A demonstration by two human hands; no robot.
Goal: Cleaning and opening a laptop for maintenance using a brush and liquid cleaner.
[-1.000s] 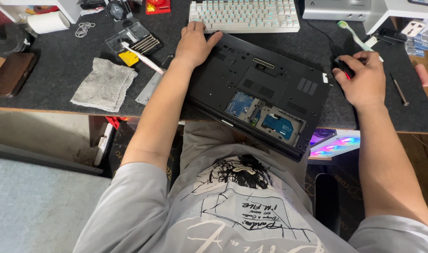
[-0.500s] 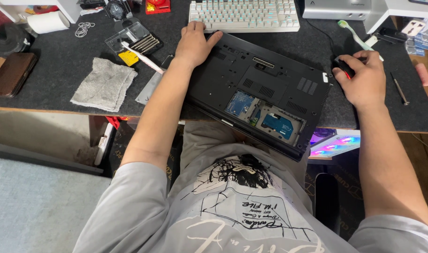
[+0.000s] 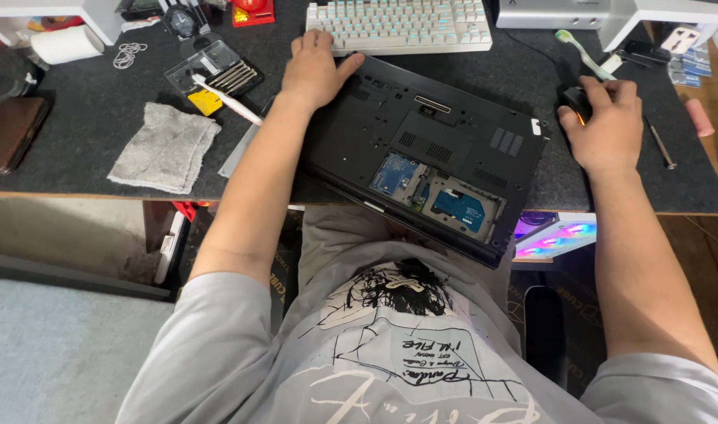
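Black laptop [image 3: 422, 149], underside up with a bottom panel off and blue boards exposed, lies at frame centre on the dark felt desk mat [image 3: 100, 118]. Left hand [image 3: 316, 71] rests flat, fingers spread, on its upper-left corner, just below the white keyboard [image 3: 398, 23]. Right hand [image 3: 602, 126], at right, cups a black computer mouse [image 3: 575, 100]. Grey cloth [image 3: 166, 145] lies at left.

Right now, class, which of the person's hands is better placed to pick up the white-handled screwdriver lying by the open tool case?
Left. The left hand rests on the upturned black laptop, near the white-handled screwdriver. The right hand covers the black computer mouse at the far side.
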